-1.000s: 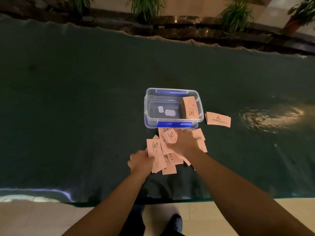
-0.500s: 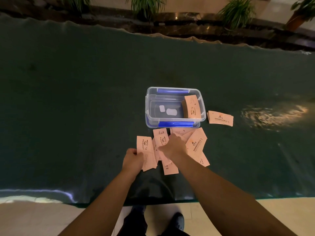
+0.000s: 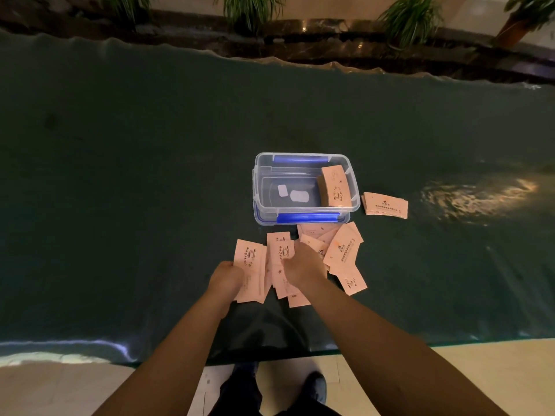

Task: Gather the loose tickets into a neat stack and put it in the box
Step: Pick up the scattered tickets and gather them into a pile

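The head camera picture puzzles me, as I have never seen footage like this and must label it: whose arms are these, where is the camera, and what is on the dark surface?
There is no machine here. A person wears the camera on their head, so it looks forward and down along their own bare arms; their shoes show at the bottom edge. The left hand grips a few pink tickets gathered into a bundle. The right hand presses on the loose tickets scattered over the dark green table cover. Behind them stands a clear plastic box with blue clips, holding one stack of tickets leaning against its right wall. Another neat stack lies on the cover to the right of the box. Potted plants stand beyond the table.
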### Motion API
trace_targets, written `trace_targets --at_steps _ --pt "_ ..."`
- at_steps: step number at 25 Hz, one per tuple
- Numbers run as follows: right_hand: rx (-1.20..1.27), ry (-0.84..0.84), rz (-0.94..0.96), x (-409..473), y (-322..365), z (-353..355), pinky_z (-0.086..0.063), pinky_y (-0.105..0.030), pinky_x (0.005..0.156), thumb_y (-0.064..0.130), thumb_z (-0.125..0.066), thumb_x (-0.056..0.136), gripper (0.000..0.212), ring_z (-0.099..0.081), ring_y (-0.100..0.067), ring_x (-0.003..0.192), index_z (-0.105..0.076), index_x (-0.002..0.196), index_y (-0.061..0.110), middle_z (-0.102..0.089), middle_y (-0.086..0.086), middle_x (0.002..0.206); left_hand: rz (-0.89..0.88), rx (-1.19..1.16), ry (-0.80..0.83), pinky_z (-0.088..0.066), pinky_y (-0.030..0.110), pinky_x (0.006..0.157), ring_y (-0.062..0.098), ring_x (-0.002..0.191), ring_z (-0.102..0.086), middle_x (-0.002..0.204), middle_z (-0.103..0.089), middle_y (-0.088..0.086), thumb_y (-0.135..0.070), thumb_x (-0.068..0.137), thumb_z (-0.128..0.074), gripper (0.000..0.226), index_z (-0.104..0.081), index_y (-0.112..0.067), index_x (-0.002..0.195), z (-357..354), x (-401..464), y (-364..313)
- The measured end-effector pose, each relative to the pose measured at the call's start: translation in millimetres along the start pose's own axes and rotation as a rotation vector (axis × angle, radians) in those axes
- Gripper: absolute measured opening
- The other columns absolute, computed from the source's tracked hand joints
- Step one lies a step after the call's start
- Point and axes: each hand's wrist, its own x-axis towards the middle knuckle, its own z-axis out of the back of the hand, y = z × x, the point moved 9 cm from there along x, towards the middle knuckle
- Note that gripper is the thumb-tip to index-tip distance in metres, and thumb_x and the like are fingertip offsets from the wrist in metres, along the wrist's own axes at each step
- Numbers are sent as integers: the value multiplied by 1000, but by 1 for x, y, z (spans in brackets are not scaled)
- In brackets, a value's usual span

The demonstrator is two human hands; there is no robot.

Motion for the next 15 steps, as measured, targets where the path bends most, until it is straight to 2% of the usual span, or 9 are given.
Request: trace_targets --at_steps 2,5,8,11,13,15 --pt "52 8 4 -4 1 -6 -52 -23 67 21 -63 103 27 -66 -16 92 -59 131 19 -68 -2 117 -15 -15 48 -48 32 59 19 84 -64 100 -62 1 -14 107 -37 28 -54 -16 129 -4 -3 -4" --pt "99 25 9 -9 2 -18 -53 -23 71 17 -62 103 25 -62 -14 88 -61 128 18 -61 2 104 12 -46 42 -48 33 57 21 83 -67 101 -66 6 -14 106 -37 20 -54 -17 115 -4 -4 -7" --pt "125 62 -1 -9 -2 -27 -42 -19 57 15 -63 103 31 -52 -10 72 -57 132 22 -52 8 92 45 -60 10 -49 35 57 25 84 -68 101 -67 8 -17 106 -37 24 -58 -14 117 2 -6 -7" --pt "205 109 -26 -10 -6 -35 -44 -21 57 12 -65 100 30 -54 -9 72 -57 127 23 -52 10 87 57 -135 33 -52 39 60 27 88 -68 105 -67 9 -18 106 -36 26 -56 -13 123 5 -5 -5" --pt "240 126 -39 -14 -5 -39 -46 -22 56 13 -64 101 21 -59 -10 72 -61 120 22 -57 10 87 82 -165 38 -56 43 68 28 91 -66 108 -65 9 -18 107 -37 24 -51 -14 126 9 -5 -2" --pt "295 146 -60 -17 -5 -44 -49 -23 58 14 -62 101 15 -62 -11 76 -66 113 21 -62 7 90 93 -192 55 -58 51 84 30 97 -65 113 -63 10 -16 107 -37 25 -50 -15 128 11 -4 3"
